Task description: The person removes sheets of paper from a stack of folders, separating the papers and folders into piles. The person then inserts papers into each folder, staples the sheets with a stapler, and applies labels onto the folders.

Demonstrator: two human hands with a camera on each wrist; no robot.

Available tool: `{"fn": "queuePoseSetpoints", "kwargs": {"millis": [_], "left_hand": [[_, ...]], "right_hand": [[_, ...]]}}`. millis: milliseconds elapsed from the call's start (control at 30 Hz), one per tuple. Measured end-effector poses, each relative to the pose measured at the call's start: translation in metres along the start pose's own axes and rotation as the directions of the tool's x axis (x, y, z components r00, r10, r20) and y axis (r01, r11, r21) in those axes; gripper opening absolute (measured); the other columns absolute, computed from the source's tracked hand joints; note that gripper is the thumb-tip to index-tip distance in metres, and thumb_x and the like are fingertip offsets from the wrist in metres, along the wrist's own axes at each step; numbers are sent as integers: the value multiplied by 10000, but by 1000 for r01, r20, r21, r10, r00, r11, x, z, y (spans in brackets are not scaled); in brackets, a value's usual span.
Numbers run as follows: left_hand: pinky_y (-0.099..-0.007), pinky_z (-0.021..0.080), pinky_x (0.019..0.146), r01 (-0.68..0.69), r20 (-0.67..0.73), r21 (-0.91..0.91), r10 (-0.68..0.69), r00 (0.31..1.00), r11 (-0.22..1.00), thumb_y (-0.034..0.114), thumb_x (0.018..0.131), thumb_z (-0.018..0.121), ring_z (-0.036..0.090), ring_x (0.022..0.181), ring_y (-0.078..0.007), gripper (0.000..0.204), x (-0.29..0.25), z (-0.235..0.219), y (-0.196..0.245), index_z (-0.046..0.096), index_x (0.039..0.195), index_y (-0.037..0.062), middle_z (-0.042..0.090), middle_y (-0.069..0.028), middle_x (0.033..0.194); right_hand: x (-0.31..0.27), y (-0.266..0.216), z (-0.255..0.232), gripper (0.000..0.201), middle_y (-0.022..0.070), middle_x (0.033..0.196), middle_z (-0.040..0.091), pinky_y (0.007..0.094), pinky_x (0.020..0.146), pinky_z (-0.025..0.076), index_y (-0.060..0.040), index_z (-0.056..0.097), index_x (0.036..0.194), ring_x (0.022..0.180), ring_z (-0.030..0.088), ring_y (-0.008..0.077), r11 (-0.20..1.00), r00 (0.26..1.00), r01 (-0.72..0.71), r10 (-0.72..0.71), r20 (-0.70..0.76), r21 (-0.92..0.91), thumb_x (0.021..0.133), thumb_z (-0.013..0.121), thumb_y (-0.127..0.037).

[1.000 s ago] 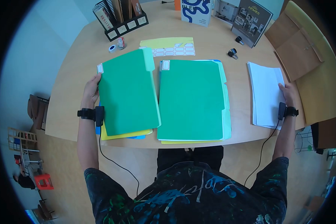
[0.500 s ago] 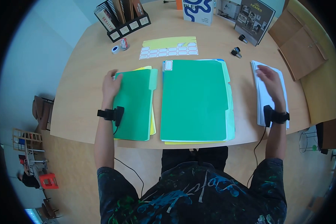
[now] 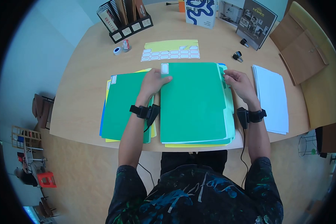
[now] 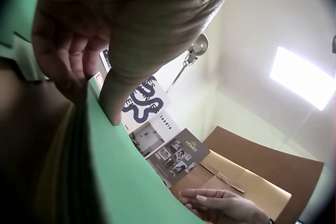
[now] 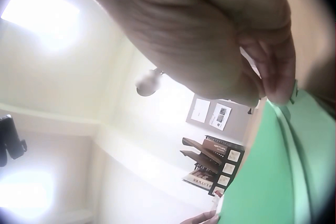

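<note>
With the left hand [image 3: 153, 84], grips the left edge of the green folder stack [image 3: 194, 106] at the centre of the frame — with thumb over the top cover and fingers curled down past the side, barely open. With the right hand [image 3: 241, 84], pinches near the tabs [image 3: 227, 99] at the stack's upper right, likewise almost closed. Cannot tell from either wrist view how many folders deep the hold goes.

Could well skew the top folder over those beneath by squeezing harder from one side, judging by the uneven borders at right and the yellow folder [image 3: 198, 145] peeking out at lower centre. Could also crease a tab, given such thin card under the right fingertips. Might scuff or lift the label [image 3: 165, 68] at the stack's upper left, with the left thumb so near. Could brush the smaller folder pile [image 3: 125, 108] left of centre out of line, too — with the left forearm lying across its right part. Looks less likely to disturb the white papers [image 3: 273, 102] at right, apart from the folders.
</note>
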State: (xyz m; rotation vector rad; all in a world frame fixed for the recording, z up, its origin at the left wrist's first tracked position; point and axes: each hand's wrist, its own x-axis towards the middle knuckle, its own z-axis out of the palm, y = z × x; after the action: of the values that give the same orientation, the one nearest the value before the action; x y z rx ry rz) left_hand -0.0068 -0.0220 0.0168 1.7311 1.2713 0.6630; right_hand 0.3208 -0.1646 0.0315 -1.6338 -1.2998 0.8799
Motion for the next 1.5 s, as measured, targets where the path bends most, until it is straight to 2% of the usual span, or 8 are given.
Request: {"fn": "queuePoseSetpoints", "kwargs": {"millis": [267, 500, 633, 767, 867, 1033, 1200, 1500], "left_hand": [[-255, 543, 771, -130, -107, -481, 90, 990, 867, 198, 937, 722, 683, 902, -135, 328, -8, 4, 7, 593, 1179, 19, 707, -62, 981], [-279, 571, 850, 32, 73, -711, 29, 997, 702, 205, 981, 661, 686, 952, -119, 335, -5, 3, -1, 566, 1250, 29, 693, -64, 1093], [-298, 583, 879, 78, 127, -833, 52, 990, 548, 185, 998, 631, 688, 978, -138, 321, -3, 6, -2, 555, 1265, 26, 680, -79, 1133], [-287, 583, 862, 47, 87, -829, 45, 995, 557, 192, 996, 635, 685, 992, -137, 331, -6, 9, -2, 552, 1268, 22, 679, -81, 1138], [-275, 577, 855, 26, 72, -759, 44, 996, 650, 197, 982, 661, 687, 980, -136, 359, -7, 10, 1, 549, 1273, 18, 685, -82, 1129], [-241, 564, 801, -163, -79, -554, 144, 986, 817, 198, 943, 720, 689, 911, -116, 340, -9, 15, 9, 598, 1195, 6, 706, -78, 1070], [-209, 532, 722, -162, -81, -506, 141, 987, 847, 247, 964, 692, 667, 839, -69, 285, -13, 21, 15, 636, 1127, 20, 708, -35, 980], [-187, 425, 584, -163, -136, -553, 104, 985, 817, 311, 992, 643, 569, 677, -17, 226, -25, -6, 34, 673, 1009, 88, 645, 64, 816]], "right_hand": [[-1, 4, 5, 415, 92, 1076, 710, 291, 840, 510, 33, 591, 1328, 962, 655, 156, 990, 997, 72, -70, -14, 120, 991, 603, -209], [-8, -8, 1, 305, 55, 995, 713, 263, 824, 502, 3, 630, 1257, 890, 648, 82, 924, 997, -44, 19, 69, 380, 1013, 587, -175], [-8, -1, 5, 278, 20, 963, 707, 241, 789, 491, -25, 612, 1246, 869, 632, 57, 883, 990, 69, -120, 80, 464, 1009, 605, -171], [-6, 2, 6, 277, 6, 957, 702, 252, 786, 488, -24, 625, 1224, 856, 618, 55, 920, 986, 115, -151, 68, 376, 1008, 618, -197], [-15, -17, 13, 266, -5, 938, 690, 249, 767, 475, -17, 657, 1169, 817, 593, 52, 938, 999, -8, -8, 45, 346, 998, 640, -221], [-13, -4, 16, 235, -4, 913, 687, 241, 735, 467, -19, 695, 1084, 781, 582, 51, 929, 994, 6, -46, 99, 370, 963, 680, -220], [-10, 4, 16, 191, -8, 838, 679, 241, 703, 470, -21, 714, 1002, 730, 577, 49, 962, 980, 38, -90, 178, 272, 940, 694, -200], [-14, -5, -7, 285, 3, 888, 705, 231, 711, 489, -11, 717, 1026, 757, 609, 53, 909, 1000, 30, -30, -4, 416, 973, 677, -288]]}}
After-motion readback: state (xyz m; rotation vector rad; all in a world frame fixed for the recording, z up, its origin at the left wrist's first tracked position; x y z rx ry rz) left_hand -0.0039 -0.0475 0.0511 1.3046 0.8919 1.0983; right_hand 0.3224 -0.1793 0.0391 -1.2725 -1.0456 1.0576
